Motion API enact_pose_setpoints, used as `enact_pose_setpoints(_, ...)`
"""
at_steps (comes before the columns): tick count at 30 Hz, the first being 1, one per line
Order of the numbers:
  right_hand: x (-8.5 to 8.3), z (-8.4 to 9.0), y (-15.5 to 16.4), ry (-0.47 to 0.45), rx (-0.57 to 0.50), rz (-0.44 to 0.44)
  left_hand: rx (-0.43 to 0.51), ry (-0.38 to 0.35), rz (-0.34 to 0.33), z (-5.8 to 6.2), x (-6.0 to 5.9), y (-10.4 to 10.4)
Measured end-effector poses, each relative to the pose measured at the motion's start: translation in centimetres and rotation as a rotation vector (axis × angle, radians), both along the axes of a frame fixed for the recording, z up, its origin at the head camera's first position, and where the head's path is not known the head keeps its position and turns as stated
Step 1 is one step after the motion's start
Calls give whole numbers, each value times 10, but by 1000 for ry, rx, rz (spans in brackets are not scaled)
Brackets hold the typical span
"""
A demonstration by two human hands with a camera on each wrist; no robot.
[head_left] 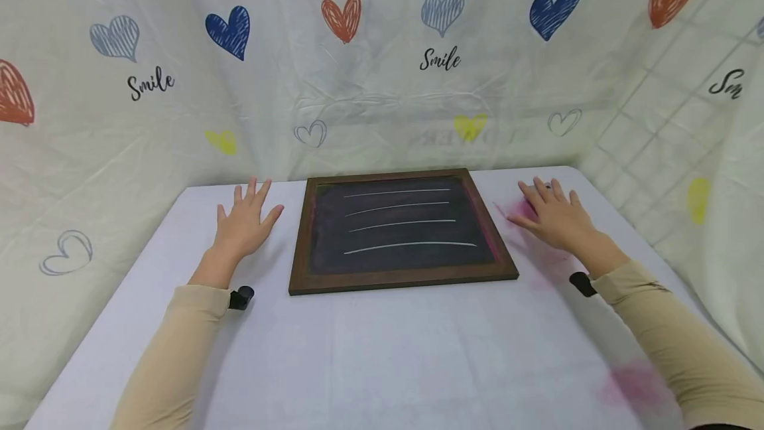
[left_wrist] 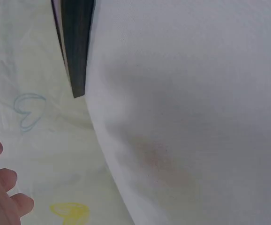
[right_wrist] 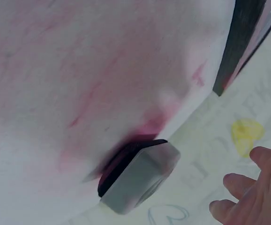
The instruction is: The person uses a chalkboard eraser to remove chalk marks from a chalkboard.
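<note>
A small chalkboard (head_left: 406,227) in a brown wooden frame lies on the table, with several white chalk lines drawn across it. To its left my left hand (head_left: 243,225) hovers over the table with fingers spread, holding nothing. My right hand (head_left: 555,216), also spread and holding nothing, is above the table on the board's right side. An eraser (right_wrist: 140,176) with a grey-white body and a dark pad sits on the table near that hand; in the head view the hand hides most of it. In the left wrist view, the board's frame (left_wrist: 77,47) shows at the top.
Pink chalk smudges (head_left: 635,383) mark the white tablecloth (head_left: 382,350) on the right side. Behind the table hangs a pale curtain (head_left: 382,78) printed with hearts and the word Smile, which also runs along both sides.
</note>
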State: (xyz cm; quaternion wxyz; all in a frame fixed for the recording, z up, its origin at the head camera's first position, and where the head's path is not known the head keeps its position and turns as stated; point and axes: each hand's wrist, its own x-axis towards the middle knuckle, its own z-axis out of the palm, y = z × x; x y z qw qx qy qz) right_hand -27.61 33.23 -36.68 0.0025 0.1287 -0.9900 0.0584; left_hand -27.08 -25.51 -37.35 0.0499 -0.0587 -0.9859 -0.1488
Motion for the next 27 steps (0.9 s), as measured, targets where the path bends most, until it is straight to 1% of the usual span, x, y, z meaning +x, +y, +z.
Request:
enact_pose_setpoints(3,2,0,7,13,1,17,-4,-2,-12,0,2,-3)
enact_pose_setpoints(6,2,-1,14,26,7,34,-20,-9,-47,-1,4,-5)
enact_pose_setpoints(11,0,-6,24,26,0,45,-89,-14,-144,-1,7,-5)
enact_pose_setpoints(16,-4,-10,33,58,-12,44,-149,-33,-236,-5,7,-1)
enact_pose_setpoints(18,-7,-11,36,70,-27,37,-160,-43,-268,-7,7,2)
enact_pose_setpoints(21,-9,-12,40,55,-46,9,-184,-58,-304,-11,4,6)
enact_pose_setpoints(23,-11,-12,43,27,-54,-17,-191,-70,-326,-13,3,8)
enact_pose_setpoints(27,-13,-12,45,-30,-57,-60,-226,-102,-344,-18,1,12)
